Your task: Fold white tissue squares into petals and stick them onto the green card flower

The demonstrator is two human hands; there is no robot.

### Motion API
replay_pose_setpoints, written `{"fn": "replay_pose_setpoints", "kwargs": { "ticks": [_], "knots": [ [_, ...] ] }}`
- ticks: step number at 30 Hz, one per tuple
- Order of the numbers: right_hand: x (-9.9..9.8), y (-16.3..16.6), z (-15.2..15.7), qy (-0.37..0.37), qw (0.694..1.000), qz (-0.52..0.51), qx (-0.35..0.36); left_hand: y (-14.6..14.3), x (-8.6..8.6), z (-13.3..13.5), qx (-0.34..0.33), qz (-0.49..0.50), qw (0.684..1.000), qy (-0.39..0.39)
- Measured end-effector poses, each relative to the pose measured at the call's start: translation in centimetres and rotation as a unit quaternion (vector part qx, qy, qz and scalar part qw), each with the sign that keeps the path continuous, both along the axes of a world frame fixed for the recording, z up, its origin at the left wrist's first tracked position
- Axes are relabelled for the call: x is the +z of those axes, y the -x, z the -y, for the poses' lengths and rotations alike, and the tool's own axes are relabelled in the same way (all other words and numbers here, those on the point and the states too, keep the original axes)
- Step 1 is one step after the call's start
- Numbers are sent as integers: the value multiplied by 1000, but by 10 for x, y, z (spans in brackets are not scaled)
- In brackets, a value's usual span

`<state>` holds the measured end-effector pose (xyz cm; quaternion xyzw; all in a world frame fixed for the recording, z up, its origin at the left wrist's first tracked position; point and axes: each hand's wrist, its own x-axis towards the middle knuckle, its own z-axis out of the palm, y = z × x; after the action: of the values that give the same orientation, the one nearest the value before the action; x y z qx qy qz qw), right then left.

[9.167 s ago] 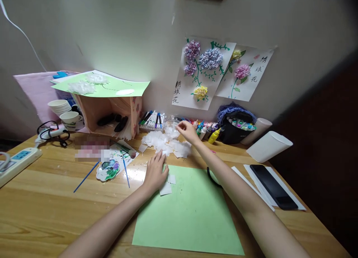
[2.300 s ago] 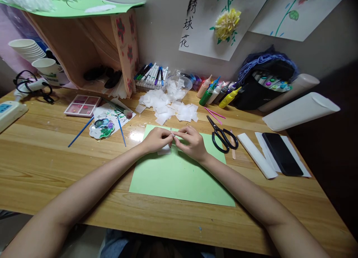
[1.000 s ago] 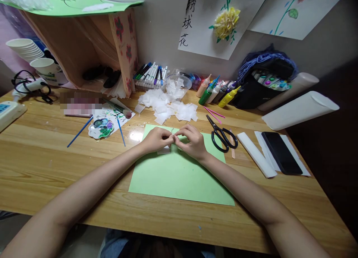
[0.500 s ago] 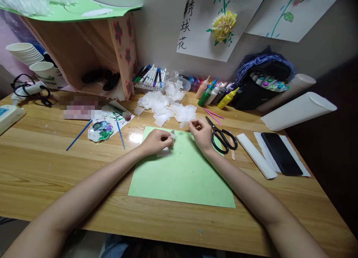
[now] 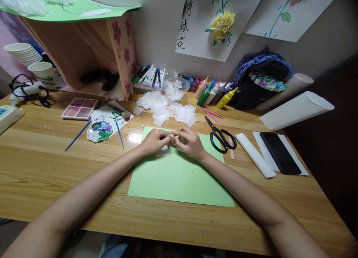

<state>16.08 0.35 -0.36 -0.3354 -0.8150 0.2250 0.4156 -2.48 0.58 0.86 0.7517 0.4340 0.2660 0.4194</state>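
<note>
The surface (image 5: 67, 176) bears a pink box (image 5: 120, 54) at its back edge, a green sheet (image 5: 179, 181) nearer its front edge. Left hand (image 5: 154, 141) and right hand (image 5: 190, 142) meet over the sheet, scissors (image 5: 216, 131) crowding its far right corner. Both grips, fingertips together, pinch a white scrap (image 5: 172, 137).

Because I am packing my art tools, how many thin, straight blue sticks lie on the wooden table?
2: one thin blue stick left of the white, scalloped paint palette, the other stick right of it. More could be hidden.
</note>
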Motion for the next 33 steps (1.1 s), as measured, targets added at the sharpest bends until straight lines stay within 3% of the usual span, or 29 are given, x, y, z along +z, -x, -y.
{"fn": "replay_pose_setpoints", "kwargs": {
  "ticks": [13,17,23,33],
  "knots": [
    [-2,1,2,25,999,-32,0,-1,0,2,11,-34,999,-38],
    [0,2,2,109,992,-65,-1,-2,0,3,33,-69,995,-66],
    [3,2,0,277,954,-110,4,-2,-2,4,61,-87,991,-85],
    [4,2,-1,300,945,-128,6,-3,-2,5,65,-72,992,-75]
  ]
}}
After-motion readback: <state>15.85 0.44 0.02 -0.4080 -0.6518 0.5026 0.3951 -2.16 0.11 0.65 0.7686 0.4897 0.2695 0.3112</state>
